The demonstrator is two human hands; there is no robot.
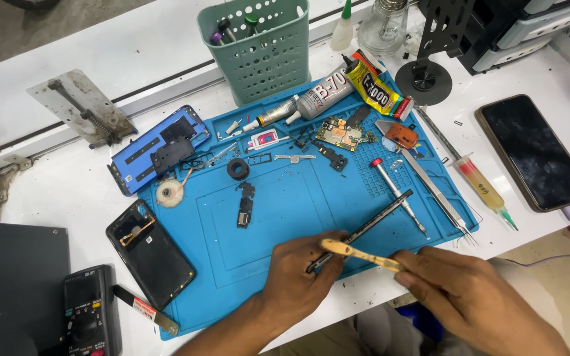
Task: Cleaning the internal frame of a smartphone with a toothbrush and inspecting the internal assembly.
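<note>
My left hand (298, 277) grips one end of a long thin black strip (371, 225) that slants up to the right over the blue work mat (278, 217). My right hand (470, 290) holds a small yellowish brush (357, 252) by its handle, its head resting against the strip near my left fingers. Both hands are at the mat's front edge.
On the mat lie a circuit board (341, 134), glue tubes (324, 95), a screwdriver (397, 193), tweezers (440, 198) and small parts. A blue phone back (159, 148) and an opened black phone (150, 254) lie left, a multimeter (90, 310) front left, a dark phone (532, 151) right, a green basket (258, 43) behind.
</note>
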